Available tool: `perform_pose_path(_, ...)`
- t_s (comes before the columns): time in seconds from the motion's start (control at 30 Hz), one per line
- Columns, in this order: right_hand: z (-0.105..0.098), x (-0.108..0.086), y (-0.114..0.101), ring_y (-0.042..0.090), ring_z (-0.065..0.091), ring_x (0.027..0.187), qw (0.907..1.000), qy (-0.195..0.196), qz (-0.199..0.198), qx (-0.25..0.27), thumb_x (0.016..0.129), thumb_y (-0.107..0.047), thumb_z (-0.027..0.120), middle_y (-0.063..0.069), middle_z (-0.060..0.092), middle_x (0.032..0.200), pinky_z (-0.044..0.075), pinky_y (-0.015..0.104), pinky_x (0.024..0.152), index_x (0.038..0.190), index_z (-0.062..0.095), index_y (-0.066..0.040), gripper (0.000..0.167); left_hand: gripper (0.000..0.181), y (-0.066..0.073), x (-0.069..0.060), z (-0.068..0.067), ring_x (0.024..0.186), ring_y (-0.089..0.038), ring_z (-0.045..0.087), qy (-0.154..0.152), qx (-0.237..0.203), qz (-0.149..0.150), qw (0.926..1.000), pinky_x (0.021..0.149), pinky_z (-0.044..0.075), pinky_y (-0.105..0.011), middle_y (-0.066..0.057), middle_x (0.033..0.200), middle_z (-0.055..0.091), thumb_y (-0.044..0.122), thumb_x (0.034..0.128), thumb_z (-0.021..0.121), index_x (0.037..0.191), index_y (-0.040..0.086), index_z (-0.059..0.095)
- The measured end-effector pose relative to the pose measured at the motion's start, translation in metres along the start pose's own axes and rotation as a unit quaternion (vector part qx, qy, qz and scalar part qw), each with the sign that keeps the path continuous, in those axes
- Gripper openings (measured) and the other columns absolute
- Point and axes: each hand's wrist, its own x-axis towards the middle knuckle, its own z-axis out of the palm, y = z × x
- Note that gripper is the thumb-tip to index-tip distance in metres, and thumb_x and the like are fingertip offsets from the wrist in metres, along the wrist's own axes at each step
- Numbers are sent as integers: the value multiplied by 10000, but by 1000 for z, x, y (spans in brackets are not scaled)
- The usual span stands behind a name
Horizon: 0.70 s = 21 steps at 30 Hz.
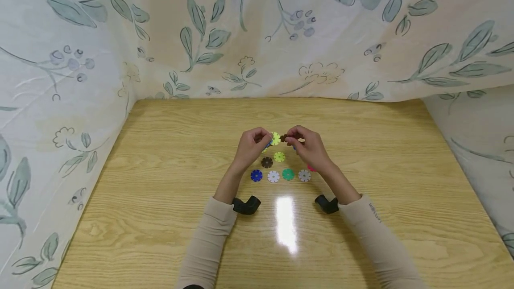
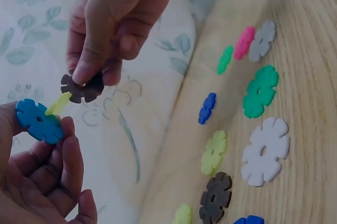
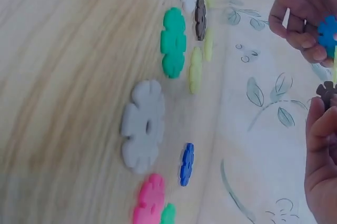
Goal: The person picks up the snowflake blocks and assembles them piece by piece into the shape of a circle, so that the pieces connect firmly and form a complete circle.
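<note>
The left hand [image 1: 251, 147] pinches a light-blue notched disc [image 2: 38, 120] between thumb and fingers. A yellow disc [image 1: 275, 138] is joined to it, seen nearly edge-on in the left wrist view. The right hand [image 1: 312, 147] pinches a dark brown disc [image 2: 82, 87] whose edge meets the yellow one; whether the two are slotted together I cannot tell. Both hands are raised off the table, close to each other. In the right wrist view the blue disc [image 3: 327, 35] and brown disc [image 3: 327, 93] show at the right edge.
Below the hands, loose discs lie on the wooden table [image 1: 160, 191]: blue [image 1: 256, 175], white [image 1: 273, 176], green [image 1: 288, 174], grey-white [image 1: 304, 175], brown [image 1: 267, 162], yellow [image 1: 279, 157] and pink [image 3: 149, 203]. A patterned cloth [image 1: 257, 35] hangs behind.
</note>
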Motion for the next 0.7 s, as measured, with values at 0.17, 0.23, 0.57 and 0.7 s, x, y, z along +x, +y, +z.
perform_pose_path(0.17,3,-1,-4,197,603,782,9987,184,-440,-165,884,-82,581,120,634,888,545,264,617,946,599,-6,100,181,-13,8,2,567,-76,447,95,-91,-116,9998,527,357,-187,-159,724,597,100,894,577,811,-55,619)
perform_pose_path(0.23,4,-1,-5,202,593,751,9969,267,-704,-226,880,-65,585,119,629,880,538,255,600,934,598,-1,85,187,-19,11,3,567,-85,454,141,-180,-190,9996,525,360,-191,-91,696,597,118,888,592,784,-35,616)
perform_pose_path(0.57,12,1,-8,196,608,626,9795,980,-1661,-586,835,58,600,131,611,769,504,176,543,819,582,44,28,193,-16,10,11,577,-74,508,401,-1017,-423,9931,487,308,-189,33,604,567,44,870,565,687,-16,571)
perform_pose_path(0.7,13,3,-8,210,617,617,9720,1137,-1969,-587,823,91,598,141,604,759,515,208,532,810,582,43,52,183,-14,10,12,699,-61,594,418,-1259,-420,9903,537,359,-190,34,611,582,22,870,552,698,-40,564)
